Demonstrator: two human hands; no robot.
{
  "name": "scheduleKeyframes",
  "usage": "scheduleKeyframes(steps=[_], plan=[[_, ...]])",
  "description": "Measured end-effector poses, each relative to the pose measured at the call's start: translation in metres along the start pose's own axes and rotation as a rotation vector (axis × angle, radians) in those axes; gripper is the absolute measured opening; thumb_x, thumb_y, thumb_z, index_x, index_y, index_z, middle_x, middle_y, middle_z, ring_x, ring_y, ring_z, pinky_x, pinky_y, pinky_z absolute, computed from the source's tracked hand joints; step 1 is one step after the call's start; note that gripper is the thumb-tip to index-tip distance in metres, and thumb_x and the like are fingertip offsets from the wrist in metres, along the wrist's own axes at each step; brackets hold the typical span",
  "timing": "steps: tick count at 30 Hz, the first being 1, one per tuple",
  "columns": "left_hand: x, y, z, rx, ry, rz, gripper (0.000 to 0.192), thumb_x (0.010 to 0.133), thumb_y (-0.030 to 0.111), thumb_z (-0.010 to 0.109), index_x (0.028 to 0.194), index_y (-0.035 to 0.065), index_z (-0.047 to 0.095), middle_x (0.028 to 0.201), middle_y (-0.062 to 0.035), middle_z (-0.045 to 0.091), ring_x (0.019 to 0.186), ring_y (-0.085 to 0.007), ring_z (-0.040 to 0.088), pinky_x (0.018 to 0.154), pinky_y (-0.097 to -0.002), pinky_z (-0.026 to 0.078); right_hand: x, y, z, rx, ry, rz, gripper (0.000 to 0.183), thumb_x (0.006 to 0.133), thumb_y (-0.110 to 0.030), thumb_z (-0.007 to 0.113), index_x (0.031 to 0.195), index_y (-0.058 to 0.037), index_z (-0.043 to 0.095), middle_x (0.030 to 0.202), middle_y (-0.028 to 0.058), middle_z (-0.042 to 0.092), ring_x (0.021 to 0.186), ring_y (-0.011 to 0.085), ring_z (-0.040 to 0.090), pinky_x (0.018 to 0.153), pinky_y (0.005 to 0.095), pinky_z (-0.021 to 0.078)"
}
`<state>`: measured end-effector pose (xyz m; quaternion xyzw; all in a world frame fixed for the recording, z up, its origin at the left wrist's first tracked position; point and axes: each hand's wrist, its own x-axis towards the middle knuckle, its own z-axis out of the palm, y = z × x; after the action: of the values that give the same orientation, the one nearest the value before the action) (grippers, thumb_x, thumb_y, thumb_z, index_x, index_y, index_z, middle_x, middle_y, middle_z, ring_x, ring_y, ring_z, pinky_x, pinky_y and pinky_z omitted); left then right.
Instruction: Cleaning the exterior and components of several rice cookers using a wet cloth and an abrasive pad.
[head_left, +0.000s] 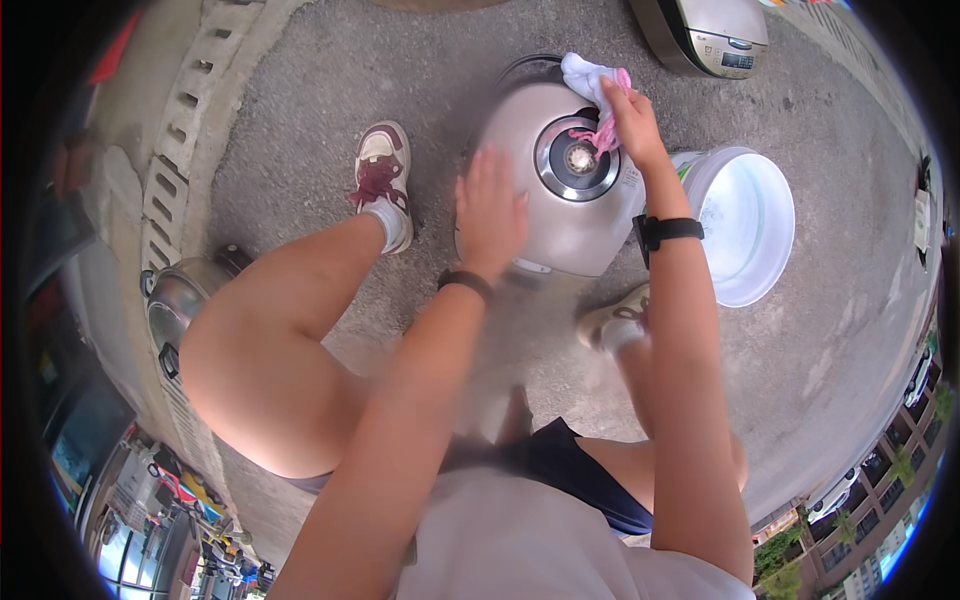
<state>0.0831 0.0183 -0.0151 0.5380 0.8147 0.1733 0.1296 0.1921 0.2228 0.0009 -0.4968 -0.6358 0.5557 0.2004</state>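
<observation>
A rice cooker (517, 112) with a closed, pale metallic lid stands on the ground between my feet. The round vent in its lid has a shiny ring (545, 172) and faces up. My left hand (491, 210) lies flat, fingers spread, on the left side of the lid, holding nothing. Beyond the vent, at the far right of the lid, my right hand (632, 120) pinches a white cloth with pink edging (585, 75). Part of the cloth hangs over the vent; the rest reaches the lid's far edge, near the black handle.
A white plastic bucket (750, 225) with what looks like water stands right of the cooker. Another rice cooker (724, 45) is at the top right. A lidded metal pot (176, 304) sits by my knee, beside a slotted drain cover (169, 195).
</observation>
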Motion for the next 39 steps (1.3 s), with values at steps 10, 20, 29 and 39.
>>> scheduleKeyframes(steps=[10,20,29,39], plan=[[0.004,0.014,-0.001,-0.044,-0.006,0.012,0.060,0.078,0.023,0.048,0.131,0.0074,0.025,0.140,-0.0105,0.018,0.129,-0.0255,0.017,0.102,-0.0452,0.016,0.030,-0.022,0.036,-0.626,0.025,-0.214,0.056,0.083,-0.049,0.035,0.086,0.0018,0.060,0.081,0.0238,0.059,0.084,0.0398,0.055,0.079,0.0402,0.0401],[0.002,0.006,0.001,-0.034,-0.024,0.019,0.059,0.079,0.024,0.048,0.131,0.0081,0.026,0.140,-0.0106,0.018,0.129,-0.0258,0.017,0.102,-0.0449,0.015,0.003,-0.018,0.006,-0.447,0.214,-0.010,0.054,0.081,-0.049,0.040,0.077,0.0000,0.062,0.073,0.0227,0.060,0.077,0.0373,0.058,0.072,0.0395,0.0431],[0.002,0.005,-0.007,0.016,0.023,0.014,0.059,0.079,0.024,0.046,0.132,0.0067,0.026,0.139,-0.0121,0.019,0.128,-0.0266,0.018,0.102,-0.0446,0.015,-0.061,-0.002,0.001,-0.397,0.471,0.012,0.038,0.084,-0.032,0.046,0.076,0.0028,0.057,0.066,0.0233,0.058,0.065,0.0395,0.057,0.061,0.0429,0.0440],[-0.003,0.007,0.004,0.004,0.056,0.062,0.057,0.080,0.025,0.044,0.132,0.0062,0.026,0.138,-0.0136,0.021,0.127,-0.0288,0.020,0.100,-0.0463,0.018,-0.054,0.019,0.022,-0.763,0.589,-0.330,0.033,0.082,-0.030,0.049,0.080,0.0025,0.057,0.090,0.0254,0.055,0.087,0.0396,0.050,0.084,0.0490,0.0332]])
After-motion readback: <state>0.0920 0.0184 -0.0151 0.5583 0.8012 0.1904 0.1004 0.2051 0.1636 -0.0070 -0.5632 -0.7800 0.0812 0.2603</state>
